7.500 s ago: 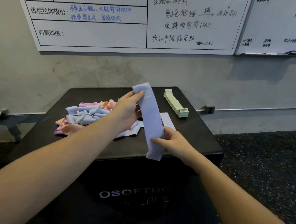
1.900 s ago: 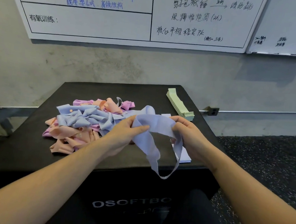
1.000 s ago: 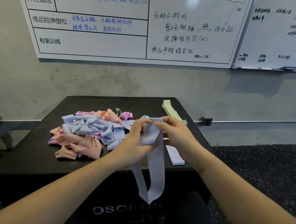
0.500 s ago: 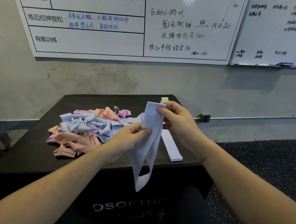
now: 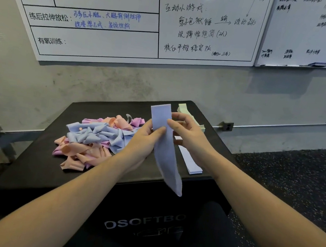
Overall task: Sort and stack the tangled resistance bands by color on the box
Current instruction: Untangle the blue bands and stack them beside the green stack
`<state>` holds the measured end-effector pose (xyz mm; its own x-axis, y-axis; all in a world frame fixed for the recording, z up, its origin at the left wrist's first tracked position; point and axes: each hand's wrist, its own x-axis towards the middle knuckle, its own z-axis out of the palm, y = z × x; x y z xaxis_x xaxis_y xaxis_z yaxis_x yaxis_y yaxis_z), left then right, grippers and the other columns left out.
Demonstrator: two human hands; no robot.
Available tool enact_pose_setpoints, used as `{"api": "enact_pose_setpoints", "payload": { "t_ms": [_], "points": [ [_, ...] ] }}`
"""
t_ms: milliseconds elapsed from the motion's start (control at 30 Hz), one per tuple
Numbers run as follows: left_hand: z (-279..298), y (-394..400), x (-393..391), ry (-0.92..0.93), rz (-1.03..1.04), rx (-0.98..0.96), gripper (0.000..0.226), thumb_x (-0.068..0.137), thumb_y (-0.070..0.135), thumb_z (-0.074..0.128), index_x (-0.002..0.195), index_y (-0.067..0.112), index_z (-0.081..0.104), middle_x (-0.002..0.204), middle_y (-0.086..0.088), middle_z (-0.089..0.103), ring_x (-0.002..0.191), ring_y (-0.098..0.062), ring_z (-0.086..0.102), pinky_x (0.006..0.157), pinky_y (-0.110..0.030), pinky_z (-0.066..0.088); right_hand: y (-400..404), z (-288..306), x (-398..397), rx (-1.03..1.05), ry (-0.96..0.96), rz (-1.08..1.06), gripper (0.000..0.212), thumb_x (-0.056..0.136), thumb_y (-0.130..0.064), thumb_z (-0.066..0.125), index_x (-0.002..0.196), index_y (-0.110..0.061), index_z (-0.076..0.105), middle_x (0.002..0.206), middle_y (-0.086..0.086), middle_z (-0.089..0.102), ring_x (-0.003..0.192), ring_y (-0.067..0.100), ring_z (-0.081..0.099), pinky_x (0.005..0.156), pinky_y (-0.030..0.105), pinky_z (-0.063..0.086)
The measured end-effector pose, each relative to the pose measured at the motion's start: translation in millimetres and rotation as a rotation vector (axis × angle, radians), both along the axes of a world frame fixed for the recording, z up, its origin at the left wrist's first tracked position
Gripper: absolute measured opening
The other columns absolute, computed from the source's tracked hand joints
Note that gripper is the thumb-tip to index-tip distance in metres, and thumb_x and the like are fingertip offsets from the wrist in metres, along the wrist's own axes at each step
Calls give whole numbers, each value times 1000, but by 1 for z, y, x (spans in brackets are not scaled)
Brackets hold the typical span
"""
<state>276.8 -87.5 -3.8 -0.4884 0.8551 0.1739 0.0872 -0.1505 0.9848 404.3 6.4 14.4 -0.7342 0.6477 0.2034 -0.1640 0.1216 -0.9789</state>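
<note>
A: Hanging between both hands, one lavender-blue band [image 5: 166,143] is held flat and upright over the near right part of the black box [image 5: 33,162]. Its top end stands above the fingertips; its lower end droops past the front edge of the box top.

B: Who has it where?

A: Left hand [image 5: 146,139] grips it from the left, thumb lying across the front face about a third of the way down. Right hand [image 5: 189,135] pinches the right edge slightly higher, fingers curled behind the strip. Both hands are closed on the band, neither spread. The hands sit close together, the strip between them.

B: Arm pose?

A: Both forearms reach forward from the bottom corners, converging over the box. Bare, no sleeves.

B: The rest of the bands?

A: Tangled pile [image 5: 96,138] of blue, peach and pink bands lies on the box top, left of the left hand and partly behind it. Just right of the held band, a flat stack of lavender-blue bands [image 5: 191,162] lies near the front right edge, partly hidden by the right wrist. At the far right corner, a stack of pale green bands [image 5: 183,108] shows behind the right hand.

B: Surroundings?

A: Whiteboard [image 5: 126,39] with handwriting on the grey wall behind; second whiteboard [image 5: 308,34] to its right. Dark speckled floor [image 5: 293,177] beside the box.
</note>
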Motion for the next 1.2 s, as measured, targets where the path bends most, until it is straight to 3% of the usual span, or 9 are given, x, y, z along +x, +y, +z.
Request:
{"api": "enact_pose_setpoints", "payload": {
  "t_ms": [133,267,433,667,867,933,1000,1100,1200],
  "points": [
    [7,10,4,-226,49,37,17,108,17,47,118,8,57,117,-17,68,114,-29,68,105,-51,50,3,-24,7,81,-180,51,44,83,-41,79,121,-29,61,105,-5,71,95,4,66,83,26,50],
    [15,20,1,-341,77,89,25,109,15,41,129,2,49,118,-23,66,82,-22,74,75,-37,59,7,-45,18,170,-341,102,21,95,-26,70,110,-11,69,96,3,78,92,14,74,86,33,58],
    [15,35,-7,-377,122,102,23,110,14,40,131,10,47,109,-10,71,81,-23,73,73,-40,59,16,-61,30,165,-402,107,16,102,-32,58,108,-19,65,91,3,78,88,17,75,83,30,58],
    [5,68,-30,-448,248,80,35,103,9,42,138,7,44,103,-9,70,85,-23,72,66,-36,58,42,-91,51,224,-414,8,18,87,-25,58,103,-19,65,98,9,74,97,34,69,91,55,54],
    [-5,95,-50,-347,258,4,37,96,4,44,132,8,50,101,-4,69,97,-24,66,70,-33,56,62,-116,60,266,-388,-106,19,98,-24,63,98,-7,70,94,17,71,81,17,63,75,40,53],
    [-8,104,-55,-276,278,-11,32,100,9,48,131,10,52,107,-4,66,99,-23,65,71,-33,57,66,-119,65,204,-358,-125,12,98,-16,64,109,-19,68,96,8,69,75,12,66,65,32,56],
    [-12,115,-63,-181,324,-39,31,102,19,53,133,15,55,115,-3,66,99,-21,64,78,-33,54,71,-121,69,149,-302,-110,34,98,-10,64,125,-30,62,88,7,66,65,17,66,58,30,57],
    [-18,134,-70,-116,337,-65,15,100,19,56,113,18,64,88,-2,61,72,-21,48,62,-31,38,82,-126,75,214,-298,-126,30,95,-12,68,119,-31,70,79,12,69,66,13,64,67,21,51],
    [-28,156,-74,-100,324,-111,10,101,13,58,108,18,64,75,1,56,51,-11,39,47,-23,33,89,-126,80,213,-328,-108,17,95,-14,69,103,-26,78,97,-10,76,89,-1,69,81,10,48]
  ]
}}
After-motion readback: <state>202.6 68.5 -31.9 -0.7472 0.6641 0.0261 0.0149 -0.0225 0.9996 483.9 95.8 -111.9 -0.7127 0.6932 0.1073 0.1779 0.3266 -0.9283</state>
